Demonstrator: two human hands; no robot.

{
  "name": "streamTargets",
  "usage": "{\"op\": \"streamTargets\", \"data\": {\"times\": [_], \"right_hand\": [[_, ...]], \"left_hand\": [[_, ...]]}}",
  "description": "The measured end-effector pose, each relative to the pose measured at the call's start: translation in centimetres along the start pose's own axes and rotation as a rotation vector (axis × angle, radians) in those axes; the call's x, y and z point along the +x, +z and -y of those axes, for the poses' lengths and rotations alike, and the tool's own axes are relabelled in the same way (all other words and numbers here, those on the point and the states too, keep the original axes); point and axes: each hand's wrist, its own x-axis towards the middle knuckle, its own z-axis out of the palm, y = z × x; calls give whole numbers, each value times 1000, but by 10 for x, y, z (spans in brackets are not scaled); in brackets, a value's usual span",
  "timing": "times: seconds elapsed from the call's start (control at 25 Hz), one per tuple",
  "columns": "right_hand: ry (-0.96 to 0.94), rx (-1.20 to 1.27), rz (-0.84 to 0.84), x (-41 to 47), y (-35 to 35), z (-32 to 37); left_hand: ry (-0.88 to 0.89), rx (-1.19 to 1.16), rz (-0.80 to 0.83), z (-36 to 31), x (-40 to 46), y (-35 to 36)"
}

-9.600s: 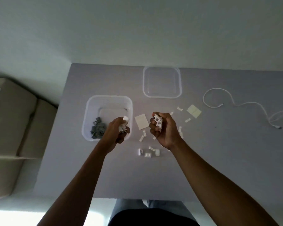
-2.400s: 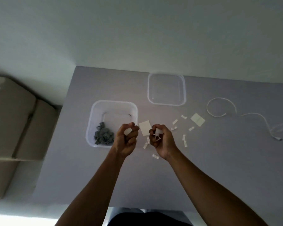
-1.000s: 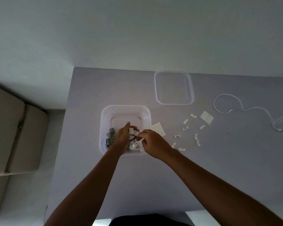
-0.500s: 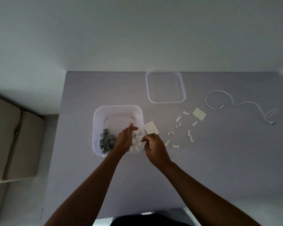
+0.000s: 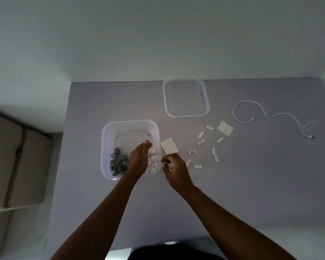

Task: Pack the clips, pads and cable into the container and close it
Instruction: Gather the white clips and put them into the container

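Grey and white clips are lying in the container (image 5: 109, 139); the left hand (image 5: 139, 158), fingers straight and empty, is hovering inside. At three o'clock, the right hand (image 5: 174, 169) is hanging loosely curled, its hold unclear. Loose clips (image 5: 200, 135), pads (image 5: 225, 128), cable (image 5: 281, 114) and lid (image 5: 186, 98) are waiting on the tabletop (image 5: 251, 184).

Grey rectangular table (image 5: 251, 184) filling centre to 3 o'clock | plain pale wall (image 5: 158, 34) from 10 to 2 o'clock, meeting table's far edge | beige cushioned sofa (image 5: 11, 166) at 9 o'clock, two cushions with seam between | pale floor (image 5: 17, 237) at 8 o'clock | dim, even light
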Motion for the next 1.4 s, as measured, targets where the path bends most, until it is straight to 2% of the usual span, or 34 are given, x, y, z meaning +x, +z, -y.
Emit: {"op": "streamTargets", "data": {"times": [0.12, 0.2, 0.28, 0.36, 0.48, 0.6, 0.8, 0.92, 1.0, 1.12, 1.2, 1.24, 1.28, 1.32, 1.36, 1.4], "right_hand": [[70, 17, -66, 1, -11, -11], [106, -17, -123, 2, -25, -26], [115, -125, -121, 1, -41, -46], [134, -250, -46, 0, -56, -70], [101, -387, 103, 1, -72, -100], [20, -437, 205, 1, -76, -119], [137, -302, 235, -1, -83, -148], [137, -200, 132, -1, -91, -151], [270, -5, -31, 0, -104, -146], [623, 429, -205, 9, -123, -140], [803, 762, -283, 17, -135, -143], [860, 874, -309, 21, -140, -144], [890, 900, -330, 23, -144, -147], [880, 826, -338, 26, -148, -152], [824, 650, -318, 27, -149, -156], [728, 442, -264, 28, -150, -160]], "left_hand": [[216, 115, -200, -20, -8, 10], [389, 237, -265, -33, -9, 26], [472, 280, -203, -45, -12, 47], [495, 272, -97, -50, -14, 70], [402, 333, 43, -32, -13, 102], [297, 493, 141, -10, -17, 123], [278, 596, 150, -1, -21, 152], [270, 623, 69, -1, -16, 163], [246, 629, 60, -5, -14, 169], [202, 635, 53, -6, -10, 174], [131, 544, 56, -11, -10, 178], [33, 424, 54, -16, -10, 179], [-117, 203, 57, -24, -8, 179], [-286, -104, 74, -33, -6, 180], [-436, -395, 82, -40, -4, 178], [-542, -576, 66, -46, -2, 175]]}}
